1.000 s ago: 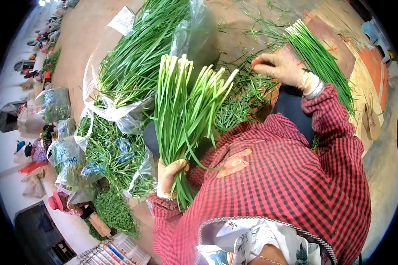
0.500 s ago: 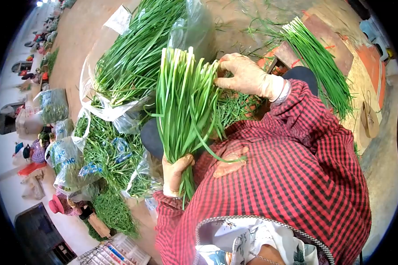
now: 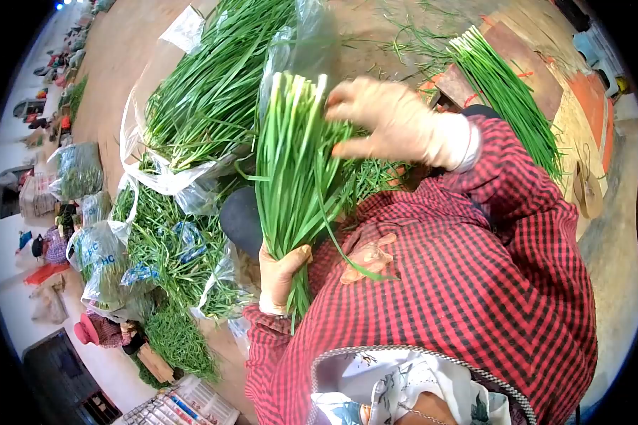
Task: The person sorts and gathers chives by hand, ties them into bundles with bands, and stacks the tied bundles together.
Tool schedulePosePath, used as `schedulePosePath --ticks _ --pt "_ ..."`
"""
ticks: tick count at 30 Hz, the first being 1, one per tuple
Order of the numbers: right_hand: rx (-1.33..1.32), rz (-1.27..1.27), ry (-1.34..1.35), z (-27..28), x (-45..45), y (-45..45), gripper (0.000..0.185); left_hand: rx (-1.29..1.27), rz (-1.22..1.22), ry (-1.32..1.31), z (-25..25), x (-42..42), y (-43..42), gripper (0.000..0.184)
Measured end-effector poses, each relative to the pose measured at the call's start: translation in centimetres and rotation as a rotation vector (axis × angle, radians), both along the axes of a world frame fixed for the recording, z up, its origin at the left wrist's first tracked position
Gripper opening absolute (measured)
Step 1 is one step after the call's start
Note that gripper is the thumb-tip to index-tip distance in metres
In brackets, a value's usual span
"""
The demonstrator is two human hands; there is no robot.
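My gloved left hand [image 3: 282, 275] is wrapped around the leafy lower part of a bunch of garlic chives [image 3: 290, 163]. The bunch stands upright in front of me, pale cut ends at the top and several leaves hanging loose at its right side. Beside those pale ends is my gloved right hand [image 3: 386, 124], blurred by motion, its thumb and fingers apart and nothing visible between them. Whether its fingertips touch the stems I cannot tell.
A large open plastic bag [image 3: 138, 134] full of chives stands ahead. Loose green leaves [image 3: 170, 244] are heaped at the left. A neat chive bundle [image 3: 507, 95] lies on a board at the right. Another person [image 3: 106, 329] is at far left.
My right hand has come off the bunch's right edge; its fingers have spread and the hand has shifted slightly. My left hand keeps its hold on the bunch.
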State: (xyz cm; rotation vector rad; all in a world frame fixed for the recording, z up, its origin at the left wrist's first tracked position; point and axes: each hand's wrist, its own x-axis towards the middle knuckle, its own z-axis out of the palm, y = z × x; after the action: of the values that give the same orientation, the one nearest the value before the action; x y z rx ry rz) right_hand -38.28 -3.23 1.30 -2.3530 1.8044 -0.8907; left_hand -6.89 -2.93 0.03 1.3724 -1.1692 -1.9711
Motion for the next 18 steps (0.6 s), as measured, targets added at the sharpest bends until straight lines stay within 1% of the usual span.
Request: schedulePosePath --ticks 1,3,5,7,9,11,13,16,17,18 --pt "0.102 0.046 0.003 0.0 0.9 0.0 0.037 -0.009 -0.004 -0.017 0.1 -0.3 0.1 0.034" --pt "0.228 0.125 -0.178 -1.0 1.5 -0.4 0.03 -0.01 -0.005 -0.002 0.1 -0.3 0.3 0.037" --pt "0.233 0.153 -0.229 -1.9 0.9 -0.8 0.026 0.013 -0.048 0.003 0.4 0.1 0.1 0.038" --pt "0.289 0.284 -0.506 -2.5 0.1 -0.7 0.025 0.014 -0.062 0.05 0.7 0.4 0.2 0.04" --pt "0.272 0.288 -0.483 -2.5 -0.6 -0.3 0.021 0.046 -0.087 0.032 1.2 0.4 0.1 0.04" --pt "0.361 0.254 -0.574 -2.4 -1.0 0.2 0.02 0.069 -0.092 0.049 1.7 0.0 0.1 0.042" --pt "0.651 0.154 -1.023 -1.2 -1.6 0.8 0.022 0.135 -0.079 0.055 2.2 -0.5 0.1 0.044" --pt "0.572 0.076 -1.22 -1.0 -4.0 1.3 0.023 0.132 -0.099 0.04 1.6 0.4 -0.2 0.045" --pt "0.535 0.086 -1.278 -1.5 -4.9 1.4 0.024 0.13 -0.11 0.047 1.4 0.7 -0.3 0.045" --pt "0.441 0.016 -1.346 -1.7 -5.9 1.7 0.024 0.11 -0.119 0.083 1.2 0.8 -0.4 0.042"
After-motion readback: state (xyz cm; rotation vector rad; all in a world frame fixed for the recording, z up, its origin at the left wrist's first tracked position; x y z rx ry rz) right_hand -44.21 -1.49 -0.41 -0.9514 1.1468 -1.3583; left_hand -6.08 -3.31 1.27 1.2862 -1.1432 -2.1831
